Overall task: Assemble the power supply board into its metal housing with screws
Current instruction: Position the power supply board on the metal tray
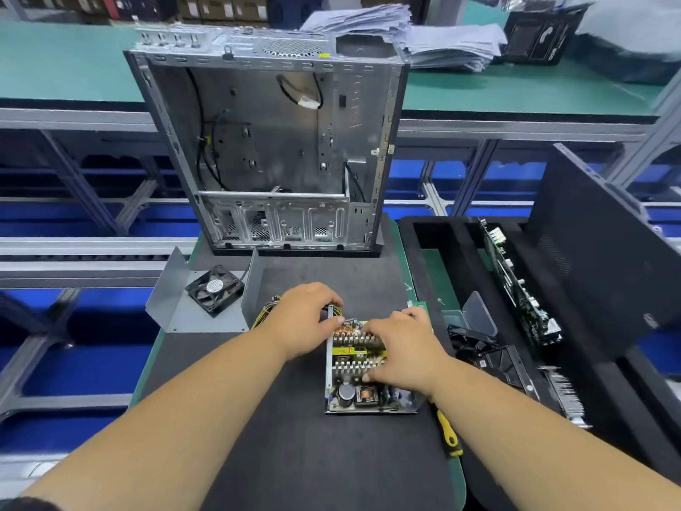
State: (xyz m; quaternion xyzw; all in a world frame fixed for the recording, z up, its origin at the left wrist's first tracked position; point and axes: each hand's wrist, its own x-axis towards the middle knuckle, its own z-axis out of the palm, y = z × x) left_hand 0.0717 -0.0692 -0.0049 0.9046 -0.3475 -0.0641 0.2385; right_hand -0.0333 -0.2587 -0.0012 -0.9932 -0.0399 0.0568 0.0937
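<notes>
Nearest me on the dark mat of the table (294, 455) the power supply board (355, 366) sits inside its metal housing (328, 363), the low tray whose left wall stands along the board's edge. I judge the board is seated or close to it, but I see no screws driven, and the yellow-handled screwdriver (449, 433) lies untouched just right of the housing under my right forearm. So the fastening looks wholly left to do.

My right hand (401, 352) lies on top of the board, fingers spread and bent over the heat sinks, pressing down without closing round anything. My left hand (306, 319) is at the housing's far left corner, fingers curled over the top of the wall and pinching it, steadying the tray. The yellow wire bundle (265, 313) trails out beyond that hand.

Farther off lies the bent housing cover (206, 315) with the black fan (215, 287) resting on it, well apart from the board. Beyond stands the open computer case (272, 153).
</notes>
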